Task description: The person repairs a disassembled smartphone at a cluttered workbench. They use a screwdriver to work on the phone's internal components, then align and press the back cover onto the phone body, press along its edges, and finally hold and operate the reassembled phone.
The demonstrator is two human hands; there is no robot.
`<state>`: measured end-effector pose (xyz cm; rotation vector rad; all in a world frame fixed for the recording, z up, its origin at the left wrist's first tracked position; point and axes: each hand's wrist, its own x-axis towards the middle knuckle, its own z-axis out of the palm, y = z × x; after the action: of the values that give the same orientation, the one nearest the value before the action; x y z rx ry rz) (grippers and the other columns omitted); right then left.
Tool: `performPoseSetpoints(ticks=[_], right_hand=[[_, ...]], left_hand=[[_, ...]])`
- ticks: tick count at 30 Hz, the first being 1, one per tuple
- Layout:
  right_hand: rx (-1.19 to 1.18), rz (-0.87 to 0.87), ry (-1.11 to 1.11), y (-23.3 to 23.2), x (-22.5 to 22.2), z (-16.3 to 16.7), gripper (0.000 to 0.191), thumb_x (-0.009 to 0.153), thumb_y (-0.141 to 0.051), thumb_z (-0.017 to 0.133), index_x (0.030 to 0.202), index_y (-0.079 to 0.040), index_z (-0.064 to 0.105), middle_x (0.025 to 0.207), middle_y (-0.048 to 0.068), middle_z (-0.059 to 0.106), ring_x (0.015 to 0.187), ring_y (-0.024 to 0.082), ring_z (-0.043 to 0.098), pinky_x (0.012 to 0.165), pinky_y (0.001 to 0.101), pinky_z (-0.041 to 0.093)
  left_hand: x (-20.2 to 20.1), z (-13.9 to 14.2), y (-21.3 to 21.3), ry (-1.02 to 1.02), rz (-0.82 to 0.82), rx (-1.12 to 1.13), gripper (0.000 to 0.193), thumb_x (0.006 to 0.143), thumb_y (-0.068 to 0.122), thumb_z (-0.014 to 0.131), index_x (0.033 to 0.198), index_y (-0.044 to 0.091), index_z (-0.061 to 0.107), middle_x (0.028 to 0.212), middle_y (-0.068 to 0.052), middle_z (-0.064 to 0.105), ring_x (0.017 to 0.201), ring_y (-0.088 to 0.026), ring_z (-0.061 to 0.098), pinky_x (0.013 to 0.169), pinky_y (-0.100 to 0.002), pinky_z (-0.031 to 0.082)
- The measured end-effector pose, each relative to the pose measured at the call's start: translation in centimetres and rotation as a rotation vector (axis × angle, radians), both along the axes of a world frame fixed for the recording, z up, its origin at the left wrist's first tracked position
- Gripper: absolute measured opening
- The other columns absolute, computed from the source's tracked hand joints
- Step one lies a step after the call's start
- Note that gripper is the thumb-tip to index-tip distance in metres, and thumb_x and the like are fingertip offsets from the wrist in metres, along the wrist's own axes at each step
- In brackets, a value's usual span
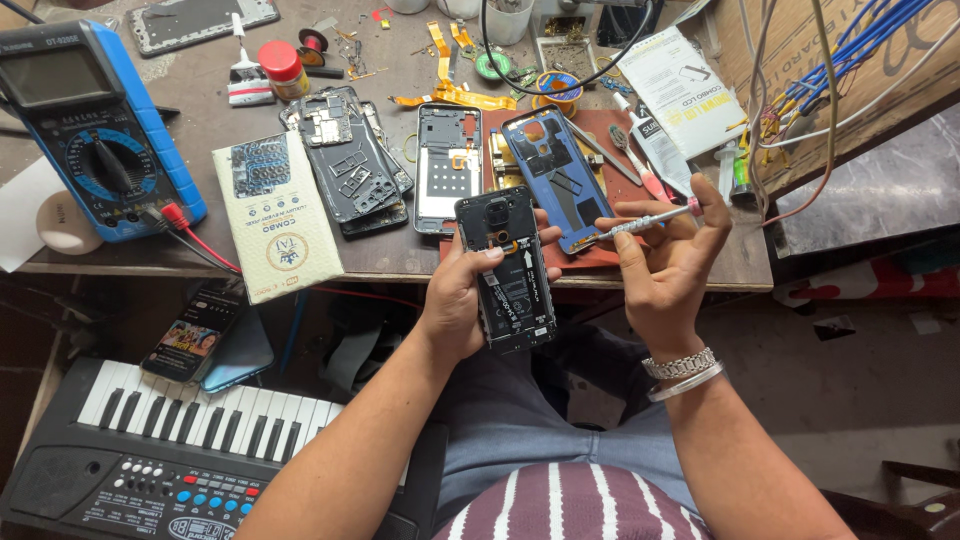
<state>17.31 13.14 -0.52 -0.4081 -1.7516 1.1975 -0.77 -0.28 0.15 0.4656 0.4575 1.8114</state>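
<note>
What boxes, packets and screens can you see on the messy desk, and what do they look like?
Multimeter: far left, blue case, grey blank screen, round dial.
Cream packet: flat, beside the multimeter, round emblem, clear window.
White packet: flat, upper right, tilted, dark print.
Lit phone: on the keyboard below the desk, colourful screen.
Opened phone: black, in the left hand; right hand holds a screwdriver.

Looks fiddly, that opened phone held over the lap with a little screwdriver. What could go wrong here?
The left hand holds the opened phone past the workbench edge, above the lap, so a slip could drop it. The thin screwdriver in the right hand might skid and scratch bare parts inside. Any tiny screw coming loose would probably fall to the floor or get lost among the clutter.
</note>
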Motion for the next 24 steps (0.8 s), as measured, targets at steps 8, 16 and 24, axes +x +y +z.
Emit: performPoseSetpoints(ticks=[8, 16, 24], right_hand=[[-0.001, -0.01, 0.017, 0.24, 0.14, 0.24, 0.072, 0.109, 0.012, 0.057, 0.159, -0.016, 0.013, 0.128, 0.02, 0.06, 0.109, 0.027, 0.072, 0.1, 0.0376, 0.062], [0.025, -0.022, -0.013, 0.12, 0.03, 0.12, 0.071, 0.109, 0.012, 0.057, 0.158, -0.016, 0.014, 0.128, 0.02, 0.06, 0.109, 0.027, 0.072, 0.099, 0.0362, 0.061], [-0.008, -0.025, 0.026, 0.43, 0.23, 0.06, 0.072, 0.109, 0.011, 0.058, 0.159, -0.017, 0.014, 0.13, 0.021, 0.06, 0.109, 0.026, 0.072, 0.1, 0.038, 0.062]], left_hand=[[0.01, -0.1, 0.01, -0.011, -0.003, 0.014, 0.06, 0.091, 0.009, 0.052, 0.148, -0.002, 0.036, 0.144, -0.024, 0.051, 0.139, -0.041, 0.052, 0.104, -0.053, 0.056], [0.01, -0.12, 0.03, -0.011, -0.002, 0.009, 0.061, 0.091, 0.009, 0.052, 0.149, -0.002, 0.036, 0.145, -0.024, 0.05, 0.139, -0.041, 0.052, 0.105, -0.053, 0.056], [0.04, -0.16, 0.04, -0.01, -0.004, 0.017, 0.062, 0.091, 0.009, 0.052, 0.149, -0.002, 0.035, 0.145, -0.024, 0.05, 0.139, -0.041, 0.052, 0.105, -0.054, 0.055]])
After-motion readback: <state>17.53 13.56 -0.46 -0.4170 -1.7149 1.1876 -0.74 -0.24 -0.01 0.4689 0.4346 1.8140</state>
